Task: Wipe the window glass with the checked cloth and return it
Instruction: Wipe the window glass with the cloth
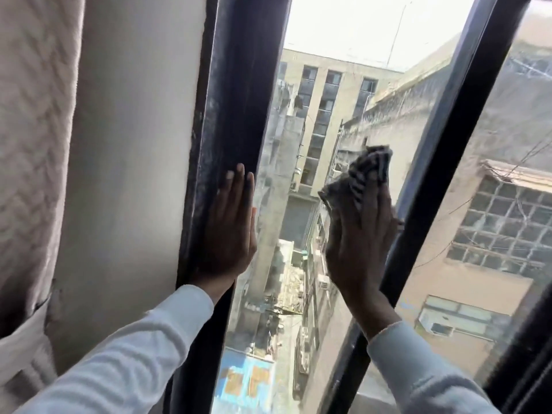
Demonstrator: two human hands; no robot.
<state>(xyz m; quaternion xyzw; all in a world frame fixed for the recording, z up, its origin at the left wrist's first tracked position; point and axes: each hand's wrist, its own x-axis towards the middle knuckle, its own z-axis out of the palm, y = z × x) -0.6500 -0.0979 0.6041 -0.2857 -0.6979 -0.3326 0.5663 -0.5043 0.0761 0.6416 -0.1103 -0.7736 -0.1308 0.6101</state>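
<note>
Your right hand (pixel 361 234) presses the checked cloth (pixel 363 177) flat against the window glass (pixel 298 144), fingers extended; at nine o'clock, your left hand (pixel 230 231) rests open-palmed on the frame (pixel 227 115).

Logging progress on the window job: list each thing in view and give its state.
Cloth: bunched, pressed flat to the glass.
Right hand: flat on the cloth.
Left hand: open, flat on the dark frame.
Glass: smeary near the left hand.
Curtain: pulled aside at left.

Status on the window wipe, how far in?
Done: checked cloth is picked up. In hand: right hand presses it flat on the window glass, while left hand rests open on the dark frame. Left: finish wiping, return the cloth.
</note>
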